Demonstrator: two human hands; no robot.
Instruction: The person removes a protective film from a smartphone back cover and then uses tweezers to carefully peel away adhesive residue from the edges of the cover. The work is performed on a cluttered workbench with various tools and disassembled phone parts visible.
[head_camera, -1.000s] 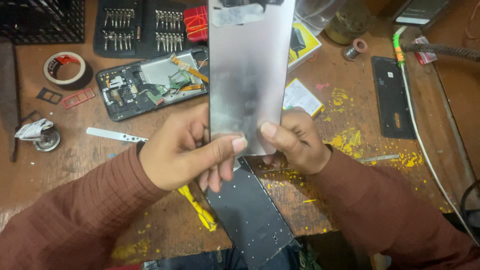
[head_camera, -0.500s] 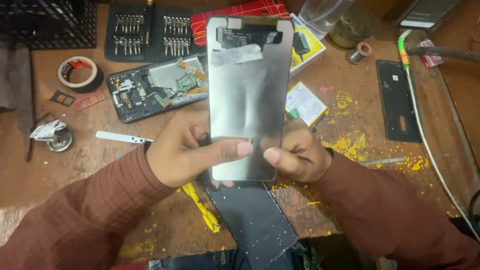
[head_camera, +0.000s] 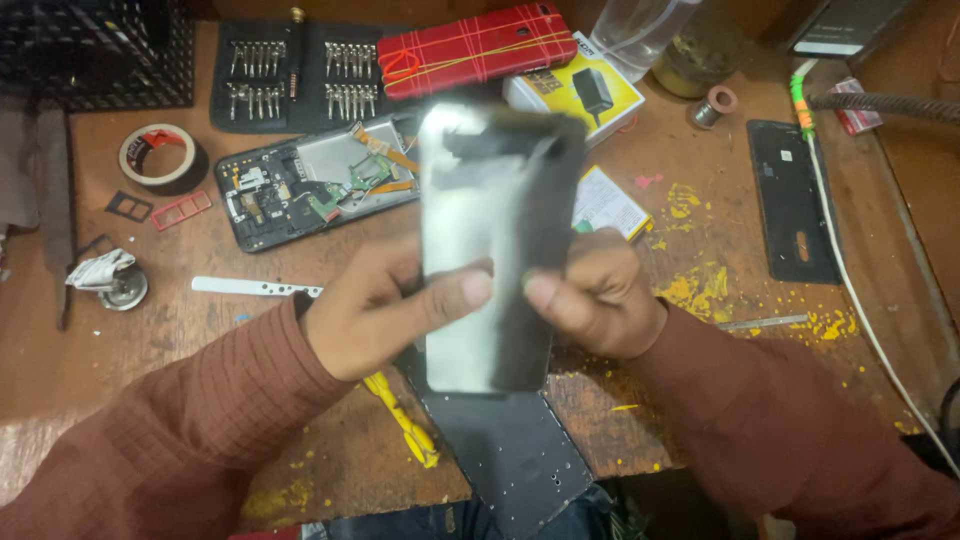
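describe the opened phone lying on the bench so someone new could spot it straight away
Start at the black screwdriver bit set along the far edge of the wooden bench. Just below it, left of the shiny panel held up by the left hand and right hand, lies the opened phone. It alone shows bare green circuit boards and orange ribbon cables inside a dark frame.

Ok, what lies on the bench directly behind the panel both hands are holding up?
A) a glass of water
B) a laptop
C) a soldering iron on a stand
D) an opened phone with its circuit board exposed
D: just left of and behind the shiny phone panel, pinched between the left hand and the right hand, an opened phone lies flat with its circuit board and flex cables showing.
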